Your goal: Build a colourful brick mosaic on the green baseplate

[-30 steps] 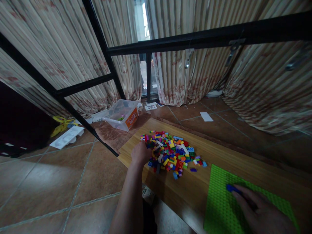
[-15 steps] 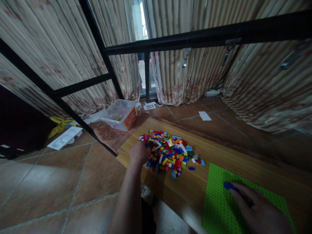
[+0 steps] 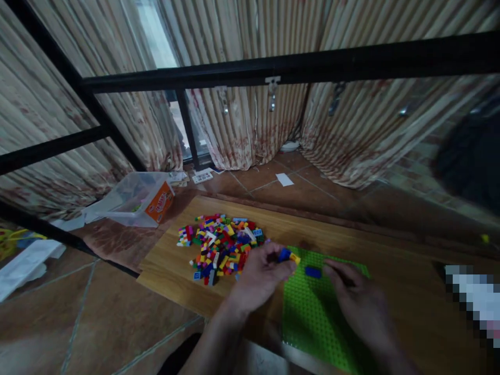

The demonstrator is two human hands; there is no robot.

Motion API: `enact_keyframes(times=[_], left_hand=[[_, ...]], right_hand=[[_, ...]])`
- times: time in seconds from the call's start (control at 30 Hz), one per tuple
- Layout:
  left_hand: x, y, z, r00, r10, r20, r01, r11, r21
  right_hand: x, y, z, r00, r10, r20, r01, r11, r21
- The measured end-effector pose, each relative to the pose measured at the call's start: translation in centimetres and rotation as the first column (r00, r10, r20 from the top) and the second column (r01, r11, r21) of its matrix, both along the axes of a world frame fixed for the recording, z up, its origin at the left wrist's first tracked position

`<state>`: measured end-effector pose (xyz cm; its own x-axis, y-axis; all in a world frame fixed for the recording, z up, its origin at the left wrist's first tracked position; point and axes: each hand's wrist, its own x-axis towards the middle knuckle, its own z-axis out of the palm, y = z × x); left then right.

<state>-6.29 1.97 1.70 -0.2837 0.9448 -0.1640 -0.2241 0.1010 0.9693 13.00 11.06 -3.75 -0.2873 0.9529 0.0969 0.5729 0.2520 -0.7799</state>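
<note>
My left hand (image 3: 260, 273) is closed, pinching a blue brick (image 3: 285, 254) and a yellow brick (image 3: 295, 259) over the left edge of the green baseplate (image 3: 320, 323). A dark blue brick (image 3: 313, 272) sits on the upper part of that plate. Just right of it, my right hand (image 3: 359, 302) is over the plate with thumb and forefinger drawn together. A narrow gap seems to separate those fingertips from the dark blue brick. Whether they hold something small is hidden. Left of my left hand spreads a pile of mixed toy bricks (image 3: 222, 245).
The wooden table (image 3: 167, 271) carries the pile and baseplate. Behind its left end stands a clear plastic tub (image 3: 133, 200) with an orange label. A black metal frame (image 3: 234, 73) crosses in front of curtains (image 3: 250, 130). White paper (image 3: 284, 179) lies on the tiled floor.
My left hand has moved right from the pile to the baseplate, now with blue and yellow bricks. The dark blue brick my right hand gripped now sits beside its fingertips. The view has swung right.
</note>
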Motion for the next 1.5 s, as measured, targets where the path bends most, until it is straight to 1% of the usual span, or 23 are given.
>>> enact_keyframes(times=[0.03,0.13,0.2,0.27,0.37,0.47,0.53,0.6,0.7,0.77,0.87,0.97,1.03,1.13,1.2,1.37,1.5], left_hand=[[1.6,0.6,-0.8,0.997,-0.028,0.077,0.03,0.999,-0.029],[4.9,1.6,-2.8,0.973,-0.005,0.231,0.034,0.992,-0.121],[5.8,1.9,-3.5,0.962,0.018,0.271,0.018,0.991,-0.131],[6.2,2.2,-3.8,0.959,0.037,0.282,-0.005,0.994,-0.111],[6.6,2.7,-4.2,0.958,0.057,0.282,-0.039,0.997,-0.072],[6.9,3.3,-4.7,0.964,0.035,0.264,-0.022,0.998,-0.053],[7.0,3.4,-4.9,0.974,0.007,0.226,0.006,0.998,-0.055],[6.9,3.5,-5.0,0.985,-0.011,0.172,0.021,0.998,-0.056],[6.4,3.4,-4.7,0.998,-0.006,0.066,0.01,0.998,-0.06],[5.8,3.4,-4.4,1.0,0.016,-0.008,-0.016,0.997,-0.079],[4.8,3.6,-4.3,0.993,0.056,-0.102,-0.068,0.991,-0.118],[4.0,3.8,-4.8,0.982,0.069,-0.177,-0.097,0.984,-0.152],[3.8,3.9,-5.2,0.978,0.061,-0.2,-0.097,0.98,-0.173],[3.8,4.0,-5.6,0.972,0.052,-0.231,-0.095,0.979,-0.181],[4.0,4.0,-5.6,0.964,0.04,-0.262,-0.088,0.981,-0.174],[4.0,4.0,-5.4,0.942,0.015,-0.335,-0.075,0.983,-0.168],[4.0,3.8,-5.7,0.892,0.002,-0.452,-0.07,0.989,-0.134]], right_hand=[[0.1,-0.1,0.4,0.998,0.002,-0.061,-0.004,0.999,-0.046],[0.1,-0.5,1.1,0.978,0.044,-0.206,-0.087,0.974,-0.207],[0.0,-0.8,1.4,0.951,0.084,-0.296,-0.175,0.939,-0.296],[-0.1,-1.0,1.5,0.919,0.084,-0.386,-0.233,0.904,-0.358],[-0.4,-1.1,1.6,0.881,-0.001,-0.473,-0.221,0.883,-0.415],[-0.5,-1.0,1.4,0.862,-0.082,-0.501,-0.164,0.888,-0.429],[-0.5,-0.9,1.2,0.865,-0.081,-0.496,-0.148,0.903,-0.404],[-0.4,-0.7,0.9,0.889,-0.025,-0.457,-0.147,0.93,-0.338],[0.1,-0.3,0.7,0.947,0.065,-0.314,-0.13,0.973,-0.192],[0.5,0.0,0.5,0.977,0.079,-0.197,-0.099,0.991,-0.094],[1.1,0.5,0.0,0.996,0.087,-0.013,-0.086,0.994,0.068],[1.3,0.8,-0.6,0.98,0.128,0.154,-0.157,0.968,0.196],[1.3,0.9,-0.9,0.957,0.163,0.239,-0.218,0.95,0.222],[1.1,0.9,-1.0,0.929,0.212,0.304,-0.281,0.938,0.203],[1.1,0.9,-0.9,0.932,0.217,0.29,-0.278,0.942,0.187],[1.4,0.8,-0.9,0.964,0.168,0.206,-0.205,0.963,0.175],[1.6,1.1,-1.0,0.966,0.182,0.183,-0.213,0.964,0.161]])
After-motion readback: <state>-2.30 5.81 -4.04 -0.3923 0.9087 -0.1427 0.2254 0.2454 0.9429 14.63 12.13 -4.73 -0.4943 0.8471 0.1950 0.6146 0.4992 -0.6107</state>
